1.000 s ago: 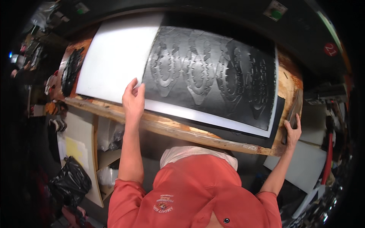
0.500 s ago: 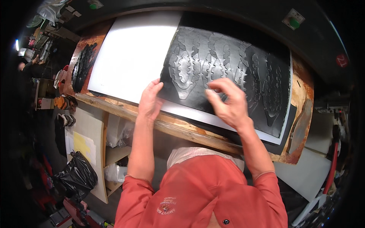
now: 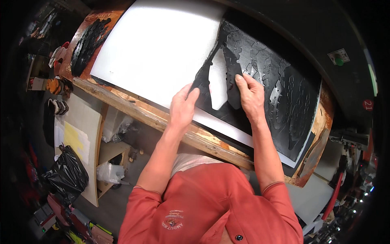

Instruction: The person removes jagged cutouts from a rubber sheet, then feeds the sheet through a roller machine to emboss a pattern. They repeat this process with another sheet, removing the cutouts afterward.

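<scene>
A black rubber-like sheet (image 3: 248, 122) with several toothed sole-shaped outlines cut into it lies on a white board (image 3: 158, 49). My left hand (image 3: 182, 106) is closed on the sheet's left edge strip, which is lifted a little. In my right hand (image 3: 251, 96), thumb and fingers pinch a toothed black sole piece (image 3: 232, 75), raised and tilted out of its cutout. White board shows through the long gap left of that piece. The other cut shapes lie flat within the sheet, to the right of my right hand.
The board rests on a worn wooden bench whose front rail (image 3: 134, 109) runs before me. Toothed black pieces (image 3: 86, 46) are piled at the bench's far left. A dark wall with a green button (image 3: 339, 61) stands behind. A black plastic bag (image 3: 69, 175) sits at lower left.
My right hand, earlier hovering over the sheet, now holds a sole piece lifted from it. My left hand has moved right and grips the sheet's edge strip. A white gap has opened.
</scene>
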Demonstrator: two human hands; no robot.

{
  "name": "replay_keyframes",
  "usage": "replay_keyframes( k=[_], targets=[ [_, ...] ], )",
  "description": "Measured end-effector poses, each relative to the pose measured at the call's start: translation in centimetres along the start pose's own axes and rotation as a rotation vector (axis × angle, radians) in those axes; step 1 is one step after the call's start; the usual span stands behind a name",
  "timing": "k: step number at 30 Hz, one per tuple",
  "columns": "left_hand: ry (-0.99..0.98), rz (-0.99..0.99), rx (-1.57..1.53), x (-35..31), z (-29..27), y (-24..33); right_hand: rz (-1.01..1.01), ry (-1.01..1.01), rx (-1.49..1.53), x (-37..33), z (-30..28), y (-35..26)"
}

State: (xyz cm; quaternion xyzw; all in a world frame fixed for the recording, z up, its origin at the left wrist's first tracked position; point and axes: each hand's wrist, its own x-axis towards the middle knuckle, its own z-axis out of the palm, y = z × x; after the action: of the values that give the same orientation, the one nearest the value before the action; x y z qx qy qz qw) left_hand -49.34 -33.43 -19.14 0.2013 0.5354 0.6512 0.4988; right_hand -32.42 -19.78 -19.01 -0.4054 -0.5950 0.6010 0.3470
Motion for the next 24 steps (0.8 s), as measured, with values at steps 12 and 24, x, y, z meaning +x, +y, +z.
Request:
replay_keyframes(
  k=[12,24],
  targets=[
    [0.003,0.345,0.529,2.2,7.4,-0.5,0.112,-0.081,0.269,0.6,-1.0,1.1],
    [0.003,0.459,0.398,3.6,6.1,-3.1,0.018,0.048,0.026,0.0,-0.9,1.8]
  ],
)
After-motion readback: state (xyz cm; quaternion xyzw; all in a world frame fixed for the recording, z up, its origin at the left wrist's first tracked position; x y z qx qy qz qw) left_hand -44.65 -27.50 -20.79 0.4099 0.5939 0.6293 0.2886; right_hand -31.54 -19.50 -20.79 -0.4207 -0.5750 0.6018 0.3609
